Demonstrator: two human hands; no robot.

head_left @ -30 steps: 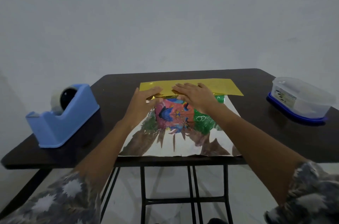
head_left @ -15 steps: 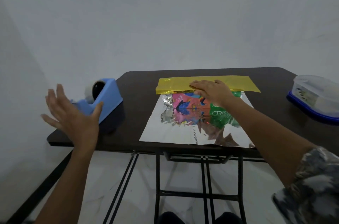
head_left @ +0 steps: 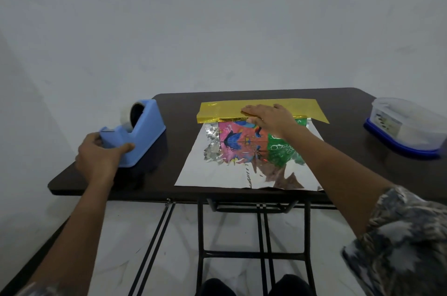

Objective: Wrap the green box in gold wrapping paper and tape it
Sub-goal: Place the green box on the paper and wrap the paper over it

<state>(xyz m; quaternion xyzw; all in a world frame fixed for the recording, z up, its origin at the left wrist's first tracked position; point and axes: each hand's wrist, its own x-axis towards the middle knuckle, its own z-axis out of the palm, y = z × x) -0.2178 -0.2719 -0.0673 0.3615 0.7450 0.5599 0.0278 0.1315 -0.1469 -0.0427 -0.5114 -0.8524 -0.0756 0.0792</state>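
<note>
Left grip [head_left: 101,162] grasps near end of tape dispenser [head_left: 142,126], fingers curled round it, at left of table [head_left: 350,102]. Right grip [head_left: 273,119] released flat, fingers straight, pressing gold paper [head_left: 217,111] flap onto top of green box [head_left: 234,132], which sits mid-table on far part of sheet. Step likely: get tape. Steady dispenser, draw short strip, tear on blade. Hold flap pinned taut till tape crosses edge.

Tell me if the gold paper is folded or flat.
Partly folded. The gold paper has its far flap over the green box, under the right hand; the near part lies spread, silver side up.
</note>
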